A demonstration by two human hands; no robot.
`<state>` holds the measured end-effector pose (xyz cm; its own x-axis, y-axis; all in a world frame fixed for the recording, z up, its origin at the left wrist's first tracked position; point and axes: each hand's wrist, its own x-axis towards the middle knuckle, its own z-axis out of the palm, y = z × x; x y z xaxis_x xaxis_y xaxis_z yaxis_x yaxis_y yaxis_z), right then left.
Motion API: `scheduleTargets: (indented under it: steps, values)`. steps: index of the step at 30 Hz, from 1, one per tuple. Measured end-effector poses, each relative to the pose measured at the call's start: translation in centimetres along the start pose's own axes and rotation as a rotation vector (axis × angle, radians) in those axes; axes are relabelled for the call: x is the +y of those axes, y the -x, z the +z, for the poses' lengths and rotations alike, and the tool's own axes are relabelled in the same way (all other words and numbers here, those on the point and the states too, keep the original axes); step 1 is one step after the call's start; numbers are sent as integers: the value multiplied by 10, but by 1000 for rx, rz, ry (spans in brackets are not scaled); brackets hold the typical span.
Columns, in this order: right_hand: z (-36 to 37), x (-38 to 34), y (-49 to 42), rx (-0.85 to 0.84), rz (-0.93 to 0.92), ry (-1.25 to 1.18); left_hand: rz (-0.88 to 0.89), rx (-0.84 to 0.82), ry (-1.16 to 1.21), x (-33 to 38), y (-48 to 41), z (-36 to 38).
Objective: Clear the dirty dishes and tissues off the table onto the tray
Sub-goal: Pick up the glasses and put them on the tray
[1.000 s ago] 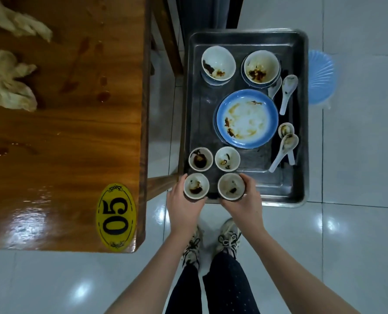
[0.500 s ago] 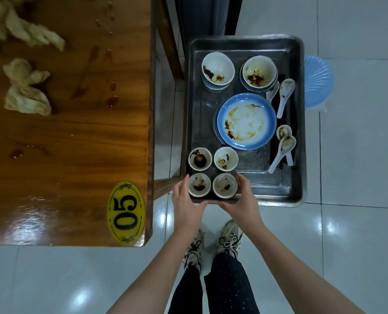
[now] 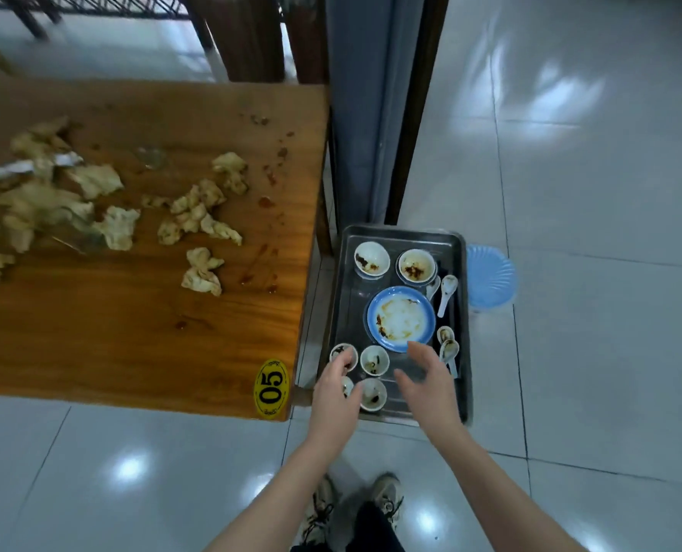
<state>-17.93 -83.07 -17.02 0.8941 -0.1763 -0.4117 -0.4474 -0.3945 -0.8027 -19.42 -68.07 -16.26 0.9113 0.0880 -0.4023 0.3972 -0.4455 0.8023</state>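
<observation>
The steel tray [image 3: 345, 308] stands at my 12 o'clock, with the blue plate [image 3: 401, 318] in its middle, two bowls [image 3: 372, 258] at its 12 o'clock end, spoons [image 3: 447, 288] along 3 o'clock and four small cups [image 3: 374, 359] at 7 o'clock. My left hand [image 3: 333, 392] hovers over those cups and my right hand [image 3: 427, 386] is beside it, both loose-fingered and holding nothing. Crumpled tissues [image 3: 202, 268] lie on the table [image 3: 132, 340] at 10 o'clock.

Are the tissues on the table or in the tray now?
On the table. The crumpled tissues lie on the wooden table; the tray holds only dishes and spoons.
</observation>
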Motion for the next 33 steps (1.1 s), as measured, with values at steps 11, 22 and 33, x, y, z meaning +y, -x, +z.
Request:
scheduleTargets:
  steps: [11, 22, 33]
  values:
    - [-24, -181, 12, -26, -302, 16, 171, 274, 113, 118, 11, -132]
    - [97, -294, 45, -120, -533, 101, 166, 494, 168, 68, 23, -330]
    - [300, -398, 105, -196, -583, 61, 133, 583, 132, -23, 34, -534]
